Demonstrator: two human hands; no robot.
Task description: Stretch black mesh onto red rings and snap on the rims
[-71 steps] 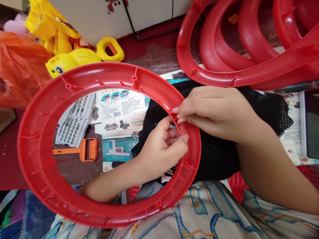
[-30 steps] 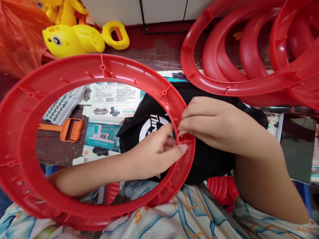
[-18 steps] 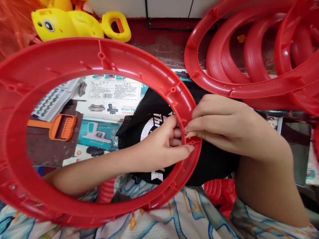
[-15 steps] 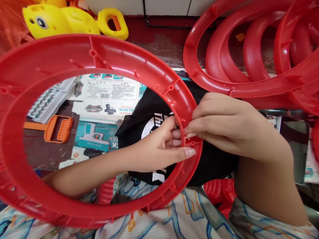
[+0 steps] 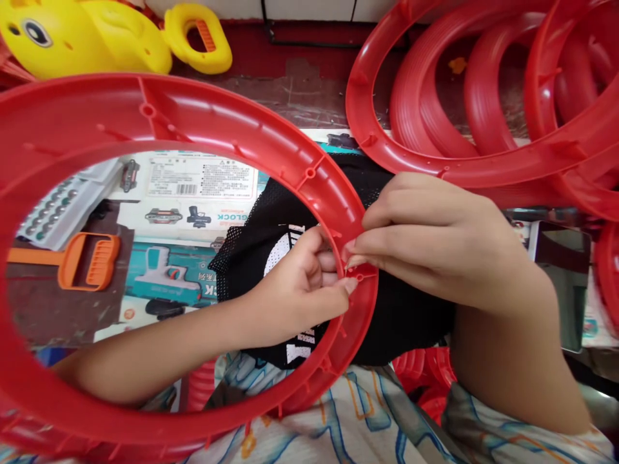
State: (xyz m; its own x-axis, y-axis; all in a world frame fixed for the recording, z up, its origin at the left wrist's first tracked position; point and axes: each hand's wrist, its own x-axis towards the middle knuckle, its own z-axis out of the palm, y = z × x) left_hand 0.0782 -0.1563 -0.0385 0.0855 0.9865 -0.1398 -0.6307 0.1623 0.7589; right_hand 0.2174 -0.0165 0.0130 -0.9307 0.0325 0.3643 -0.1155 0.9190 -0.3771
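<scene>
A large red plastic ring (image 5: 203, 122) lies across my lap, its ribbed underside facing up. My left hand (image 5: 302, 293) reaches up through the ring's opening and pinches the inner edge at the right side, thumb on the rim. My right hand (image 5: 425, 235) comes from outside and pinches the same spot with closed fingertips. A black mesh net (image 5: 256, 248) with a white printed patch hangs under the ring at that spot, and both hands meet where net and rim join.
Several more red rings (image 5: 464, 96) are stacked at the upper right. A yellow duck toy (image 5: 87, 35) lies at the upper left. Under the ring are printed toy boxes (image 5: 193, 193), an orange-handled tool (image 5: 82, 261) and a tray of small balls (image 5: 48, 216). A phone (image 5: 563, 283) is at right.
The ring has slid left and nearer, its left side now out of frame. Both hands stay pinched at the same spot on the rim; the left thumb has curled back in.
</scene>
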